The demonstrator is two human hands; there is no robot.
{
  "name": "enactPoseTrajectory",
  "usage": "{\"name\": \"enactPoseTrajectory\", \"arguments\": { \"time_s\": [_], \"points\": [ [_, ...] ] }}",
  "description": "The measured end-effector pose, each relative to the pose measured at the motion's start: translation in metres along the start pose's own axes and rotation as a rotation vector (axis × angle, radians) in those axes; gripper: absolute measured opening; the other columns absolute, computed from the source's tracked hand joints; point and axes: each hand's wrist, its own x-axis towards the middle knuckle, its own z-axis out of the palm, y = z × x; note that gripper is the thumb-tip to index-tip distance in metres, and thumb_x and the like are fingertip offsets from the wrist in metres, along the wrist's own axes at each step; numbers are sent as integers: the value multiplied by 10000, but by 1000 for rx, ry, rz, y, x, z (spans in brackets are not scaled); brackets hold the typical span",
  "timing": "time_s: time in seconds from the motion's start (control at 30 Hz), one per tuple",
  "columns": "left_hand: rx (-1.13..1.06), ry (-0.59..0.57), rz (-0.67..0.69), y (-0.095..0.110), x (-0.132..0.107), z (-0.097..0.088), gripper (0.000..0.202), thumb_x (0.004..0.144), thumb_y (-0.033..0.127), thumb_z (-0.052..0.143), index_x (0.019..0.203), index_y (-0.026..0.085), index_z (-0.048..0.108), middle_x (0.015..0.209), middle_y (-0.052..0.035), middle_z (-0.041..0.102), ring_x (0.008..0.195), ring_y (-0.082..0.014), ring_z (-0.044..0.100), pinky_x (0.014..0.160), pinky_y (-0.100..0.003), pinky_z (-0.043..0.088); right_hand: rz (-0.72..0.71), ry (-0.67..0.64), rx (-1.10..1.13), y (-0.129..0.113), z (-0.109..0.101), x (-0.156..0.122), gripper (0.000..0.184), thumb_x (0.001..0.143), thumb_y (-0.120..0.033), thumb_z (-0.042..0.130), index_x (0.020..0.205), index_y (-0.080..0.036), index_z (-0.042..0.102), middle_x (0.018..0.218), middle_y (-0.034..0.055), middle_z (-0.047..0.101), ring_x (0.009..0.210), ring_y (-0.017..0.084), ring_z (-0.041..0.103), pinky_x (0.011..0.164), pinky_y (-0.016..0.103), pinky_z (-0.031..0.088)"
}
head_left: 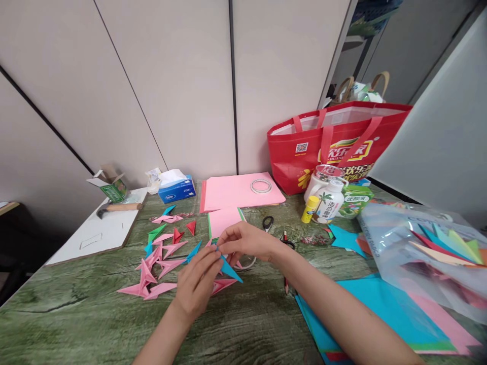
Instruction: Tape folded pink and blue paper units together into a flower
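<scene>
Both my hands meet over the green wood-grain table point(87, 314), pinching a folded blue paper point point(230, 269). My left hand point(198, 284) grips it from below with fingers closed. My right hand point(245, 242) pinches its upper end. Several folded pink paper points point(158, 263) lie just left of my hands, with green point(155, 232), red point(177, 235) and blue ones among them. Another pink piece point(222, 285) lies under my hands.
Pink sheets point(236, 192) with a tape roll point(261, 186) lie behind, scissors point(268, 222) beside them. A red bag point(327, 144), bottles point(330, 200), glue stick point(309, 209) stand right. A plastic bag of coloured paper point(422, 253) and blue sheets point(384, 309) fill the right. Tissue box point(177, 189), white board point(99, 230), hammer point(119, 207) left.
</scene>
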Motion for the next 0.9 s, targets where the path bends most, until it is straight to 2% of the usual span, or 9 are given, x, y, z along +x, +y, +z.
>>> {"name": "enactPoseTrajectory", "arguments": {
  "time_s": [0.1, 0.17, 0.23, 0.3, 0.37, 0.47, 0.63, 0.73, 0.9],
  "points": [
    [176, 53, -153, -5, 5, 6, 238, 766, 26, 508, 935, 170, 593, 858, -91, 635, 908, -223, 606, 760, -366, 511, -133, 282, -476, -3, -14, -4, 152, 805, -197, 498, 889, -148, 615, 729, 44, 666, 649, 134, 635, 599, 235, 479],
    [361, -22, -297, -8, 8, 7, 204, 771, 59, 506, 921, 163, 598, 830, -95, 624, 859, -235, 598, 670, -343, 509, -72, 501, -909, -6, -26, -9, 200, 785, -144, 503, 938, -176, 628, 874, 81, 676, 827, 190, 629, 719, 287, 455],
    [535, -190, -471, -11, 9, 5, 228, 787, 110, 489, 983, 157, 594, 827, -107, 626, 814, -259, 596, 512, -299, 468, 115, 522, -1192, -8, -37, -12, 227, 761, -109, 506, 921, -185, 647, 924, 113, 671, 889, 243, 617, 729, 324, 442],
    [633, -375, -629, -13, 10, 3, 298, 798, 146, 465, 1080, 143, 561, 862, -126, 630, 763, -275, 604, 404, -273, 387, 200, 452, -1270, -8, -42, -13, 189, 723, -109, 550, 849, -184, 668, 900, 120, 677, 866, 267, 627, 703, 330, 444],
    [653, -508, -716, -13, 10, 1, 343, 806, 172, 455, 1139, 133, 527, 912, -140, 629, 711, -273, 615, 379, -270, 356, 208, 382, -1270, -5, -40, -11, 127, 683, -148, 618, 796, -173, 672, 880, 128, 681, 848, 283, 633, 684, 330, 450],
    [625, -540, -705, -13, 7, 4, 332, 824, 209, 448, 1137, 130, 523, 936, -140, 630, 681, -256, 623, 406, -279, 387, 216, 325, -1280, 4, -32, -4, 207, 643, -192, 682, 840, -133, 658, 931, 183, 663, 888, 325, 619, 689, 353, 454],
    [340, -257, -430, -14, 0, 12, 243, 837, 177, 448, 1059, 156, 543, 915, -118, 626, 819, -233, 609, 663, -351, 490, 206, 304, -1230, 19, -27, 5, 336, 688, -151, 644, 1006, -69, 571, 1004, 247, 615, 937, 337, 601, 712, 374, 448],
    [111, -113, -306, -8, 1, 14, 225, 820, 125, 485, 1031, 176, 542, 911, -97, 622, 863, -205, 601, 759, -362, 483, 175, 248, -1143, 18, -32, 3, 357, 694, -179, 651, 1025, -118, 532, 941, 152, 645, 823, 249, 644, 651, 292, 461],
    [-167, -164, -249, 8, 1, 14, 391, 777, 180, 583, 1149, 187, 463, 1012, -114, 621, 967, -224, 594, 821, -381, 488, 2, 156, -501, 6, -32, -5, 346, 738, -266, 634, 1017, -174, 451, 668, -26, 607, 479, 112, 603, 452, 196, 434]
  ]
}}
